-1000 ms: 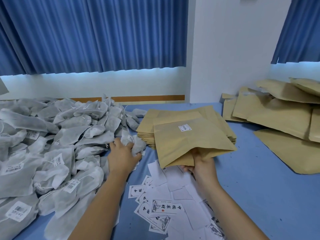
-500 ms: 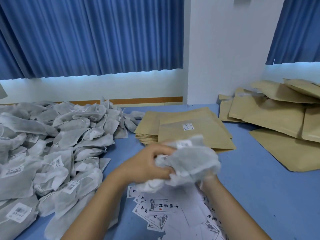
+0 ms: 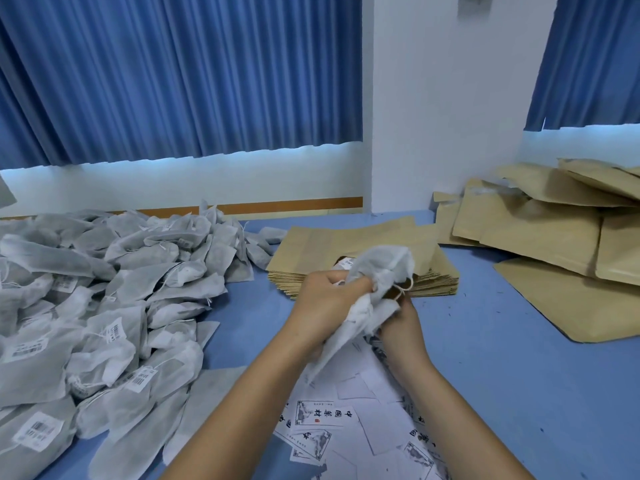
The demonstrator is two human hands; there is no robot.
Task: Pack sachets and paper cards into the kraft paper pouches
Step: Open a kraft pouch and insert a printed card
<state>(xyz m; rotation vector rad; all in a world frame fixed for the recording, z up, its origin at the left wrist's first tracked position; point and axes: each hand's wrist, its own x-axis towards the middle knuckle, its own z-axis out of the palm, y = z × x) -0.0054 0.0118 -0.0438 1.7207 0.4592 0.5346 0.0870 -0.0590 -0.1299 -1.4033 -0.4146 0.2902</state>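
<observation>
the sachet was up off the table, bunched between both hands just in front of the pouch stack, its top puffed upward and its tail hanging toward the cards. the left hand had its fingers curled round the sachet's middle, squeezing it narrow. the right hand sat just below and behind the cloth; its fingers were mostly hidden, so whether it pinched the sachet's lower end or a pouch mouth could not be told, though a dark gap beside the drawstring hinted at an open pouch. the sachet looked light, soft and floppy, a thin non-woven bag that crumples easily; it would probably go in best gripped round the middle and fed in one end first, keeping the loose string clear of the mouth. against a second ago, the left hand had left the sachet pile and carried one sachet across, and the pouch the right hand had held up no longer showed plainly. half a second ago the sachet was lower and rounder.
</observation>
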